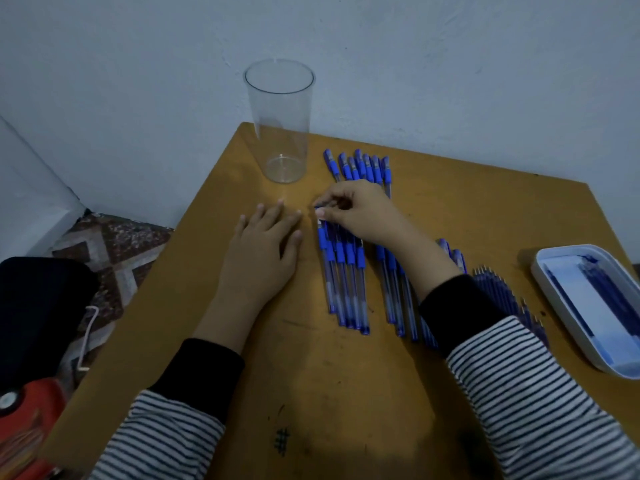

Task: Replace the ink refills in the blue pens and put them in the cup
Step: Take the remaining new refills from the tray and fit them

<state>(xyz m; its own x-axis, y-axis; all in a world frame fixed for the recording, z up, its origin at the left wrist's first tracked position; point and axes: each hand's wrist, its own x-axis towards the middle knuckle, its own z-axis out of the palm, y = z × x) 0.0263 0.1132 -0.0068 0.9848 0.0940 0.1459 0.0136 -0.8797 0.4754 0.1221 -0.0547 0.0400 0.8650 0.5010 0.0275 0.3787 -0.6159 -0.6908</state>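
A row of blue pens (343, 278) lies side by side in the middle of the wooden table (329, 393). My right hand (360, 211) reaches over the row and pinches the capped end of the leftmost pen between thumb and fingers. My left hand (266, 251) rests flat on the table just left of the pens, fingers spread. A tall clear plastic cup (282, 123) stands upright with nothing inside at the table's far left corner. A second group of blue pens (363, 168) lies behind my right hand. Loose ink refills (502, 292) lie right of my right forearm.
A white tray (554, 271) holding blue refills sits at the table's right edge. A dark bag (38, 306) and a red object (31, 420) lie on the floor to the left. A pale wall stands close behind the table.
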